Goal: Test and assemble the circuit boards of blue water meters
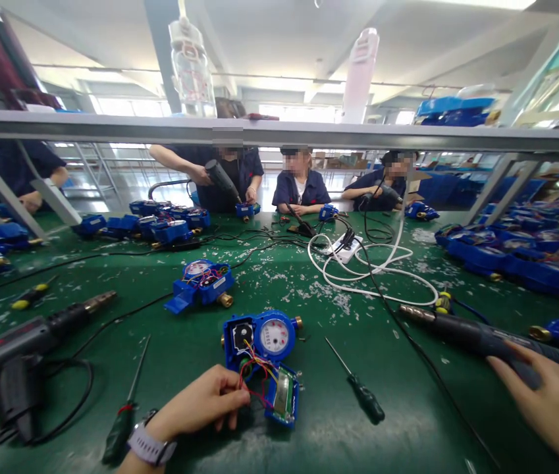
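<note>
A blue water meter (274,336) with a round white dial lies at the centre, its box uncovered. Thin coloured wires run from it to a small circuit board with a display (284,394) in a blue cover. My left hand (210,400), with a watch at the wrist, is beside the meter, thumb and fingers closed on the red wires (258,395). At the right, my right hand (548,395) lies against the dark handle of a heat gun (486,339), whose metal nozzle points left; its fingers are partly hidden, and its grip is unclear.
Green-handled screwdrivers (365,398) (124,421) flank the meter. Another heat gun (27,349) lies left. An open meter (203,283) sits behind, with cables and a power strip (346,249). More meters line both sides; several people work across the table (279,270) under a shelf (309,135).
</note>
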Action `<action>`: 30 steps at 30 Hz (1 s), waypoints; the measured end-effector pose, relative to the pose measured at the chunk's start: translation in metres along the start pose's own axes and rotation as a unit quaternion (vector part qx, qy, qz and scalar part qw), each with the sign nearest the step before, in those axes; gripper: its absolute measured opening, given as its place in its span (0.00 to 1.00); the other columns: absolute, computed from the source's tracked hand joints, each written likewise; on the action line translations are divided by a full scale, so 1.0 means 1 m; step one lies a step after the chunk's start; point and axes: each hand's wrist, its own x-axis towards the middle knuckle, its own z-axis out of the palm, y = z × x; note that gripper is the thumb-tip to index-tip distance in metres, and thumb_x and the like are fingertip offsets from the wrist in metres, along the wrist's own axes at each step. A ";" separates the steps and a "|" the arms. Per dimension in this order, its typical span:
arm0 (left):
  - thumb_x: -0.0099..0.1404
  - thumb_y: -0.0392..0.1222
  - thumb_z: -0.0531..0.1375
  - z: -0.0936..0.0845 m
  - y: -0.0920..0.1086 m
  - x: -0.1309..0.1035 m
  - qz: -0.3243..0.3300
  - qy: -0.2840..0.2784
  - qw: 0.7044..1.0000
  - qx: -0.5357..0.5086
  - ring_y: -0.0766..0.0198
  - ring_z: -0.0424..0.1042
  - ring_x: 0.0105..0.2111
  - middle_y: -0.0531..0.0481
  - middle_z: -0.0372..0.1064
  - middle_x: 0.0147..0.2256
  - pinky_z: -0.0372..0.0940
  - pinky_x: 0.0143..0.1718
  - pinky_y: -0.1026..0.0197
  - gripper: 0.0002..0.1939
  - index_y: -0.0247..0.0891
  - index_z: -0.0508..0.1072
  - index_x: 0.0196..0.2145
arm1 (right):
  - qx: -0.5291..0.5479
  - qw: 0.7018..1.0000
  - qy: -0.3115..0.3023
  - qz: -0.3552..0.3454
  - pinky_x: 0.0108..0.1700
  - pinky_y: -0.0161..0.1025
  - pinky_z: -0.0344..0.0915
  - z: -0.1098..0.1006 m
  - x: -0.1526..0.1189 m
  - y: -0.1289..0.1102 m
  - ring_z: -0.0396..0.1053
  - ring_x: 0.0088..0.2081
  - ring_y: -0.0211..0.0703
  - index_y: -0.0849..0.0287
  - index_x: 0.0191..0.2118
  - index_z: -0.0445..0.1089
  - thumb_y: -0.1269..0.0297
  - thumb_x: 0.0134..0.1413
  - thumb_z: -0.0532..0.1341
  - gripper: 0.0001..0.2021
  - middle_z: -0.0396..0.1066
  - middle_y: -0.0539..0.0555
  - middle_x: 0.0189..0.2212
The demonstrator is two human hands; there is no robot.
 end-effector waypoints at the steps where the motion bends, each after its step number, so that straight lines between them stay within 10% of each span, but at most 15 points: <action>1: 0.60 0.62 0.58 0.001 0.000 0.000 0.001 -0.007 1.000 -0.010 0.72 0.61 0.17 0.51 0.70 0.21 0.54 0.19 0.69 0.25 0.32 0.71 0.32 | -0.072 0.993 -0.041 -0.082 0.52 0.52 0.63 0.021 -0.018 -0.012 0.59 0.58 0.61 0.50 0.45 0.75 0.56 0.29 0.76 0.30 0.65 0.62 0.55; 5: 0.58 0.60 0.62 0.004 -0.003 0.003 0.007 -0.034 0.998 -0.052 0.71 0.62 0.19 0.51 0.70 0.23 0.57 0.20 0.69 0.25 0.32 0.73 0.37 | -0.104 0.922 -0.292 -0.230 0.62 0.62 0.51 0.107 -0.098 -0.056 0.61 0.57 0.62 0.57 0.57 0.68 0.49 0.47 0.67 0.32 0.65 0.61 0.56; 9: 0.56 0.56 0.64 0.008 -0.006 0.006 0.014 -0.036 0.997 -0.072 0.69 0.65 0.21 0.50 0.72 0.25 0.59 0.23 0.68 0.24 0.32 0.74 0.41 | -0.146 0.829 -0.470 -0.267 0.62 0.58 0.52 0.167 -0.150 -0.059 0.55 0.61 0.63 0.64 0.66 0.54 0.59 0.39 0.74 0.49 0.57 0.66 0.61; 14: 0.55 0.51 0.66 0.012 0.000 0.006 0.018 -0.032 0.996 -0.077 0.67 0.67 0.27 0.52 0.71 0.28 0.61 0.30 0.66 0.23 0.36 0.74 0.45 | -0.107 0.805 -0.512 -0.280 0.59 0.57 0.58 0.220 -0.168 -0.021 0.60 0.58 0.66 0.63 0.69 0.49 0.56 0.29 0.77 0.60 0.60 0.68 0.59; 22: 0.47 0.48 0.72 0.026 -0.009 0.011 0.034 -0.053 0.988 -0.143 0.63 0.68 0.33 0.51 0.68 0.38 0.61 0.34 0.63 0.42 0.49 0.63 0.58 | 0.000 0.810 -0.544 -0.219 0.56 0.51 0.60 0.238 -0.179 -0.013 0.66 0.52 0.59 0.67 0.66 0.52 0.60 0.45 0.65 0.43 0.67 0.67 0.51; 30: 0.49 0.52 0.72 0.040 -0.023 0.021 0.043 -0.043 0.982 -0.179 0.59 0.71 0.37 0.48 0.68 0.41 0.63 0.40 0.58 0.52 0.53 0.48 0.65 | 0.063 0.820 -0.519 -0.234 0.54 0.54 0.62 0.253 -0.185 0.008 0.66 0.50 0.65 0.69 0.66 0.51 0.34 0.44 0.63 0.53 0.64 0.70 0.50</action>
